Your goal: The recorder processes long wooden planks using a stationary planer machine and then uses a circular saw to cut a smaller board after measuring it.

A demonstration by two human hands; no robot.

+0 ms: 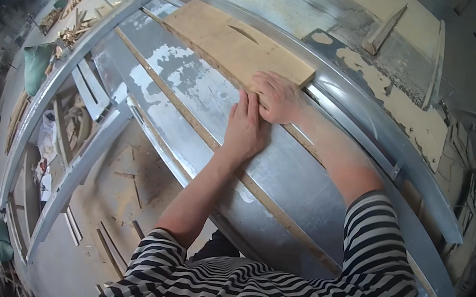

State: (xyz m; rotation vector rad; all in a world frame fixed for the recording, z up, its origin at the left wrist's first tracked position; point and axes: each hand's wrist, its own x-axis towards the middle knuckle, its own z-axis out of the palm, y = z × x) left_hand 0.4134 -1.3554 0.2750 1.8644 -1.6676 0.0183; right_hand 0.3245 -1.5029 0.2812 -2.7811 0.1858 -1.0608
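Observation:
My left hand [246,128] lies on the curved metal panel [302,179], its fingers stretched toward a thin wooden strip [203,56] along the board's near edge. Close against it, my right hand [280,98] is closed with bent fingers at the near right end of a wide wooden board [241,41]. Whatever is under those fingers, if anything, is hidden. The board has a dark curved slot near its far edge and rests on the metal structure. Pale, patchy marks cover parts of the panel.
Another narrow wooden strip [192,118] runs along the panel nearer me. A curved metal frame [63,181] stands at left, with wood scraps on the floor around it. Beyond the board, a wedge-shaped wood piece [384,29] lies on a worn sheet. Green bags [36,67] are at far left.

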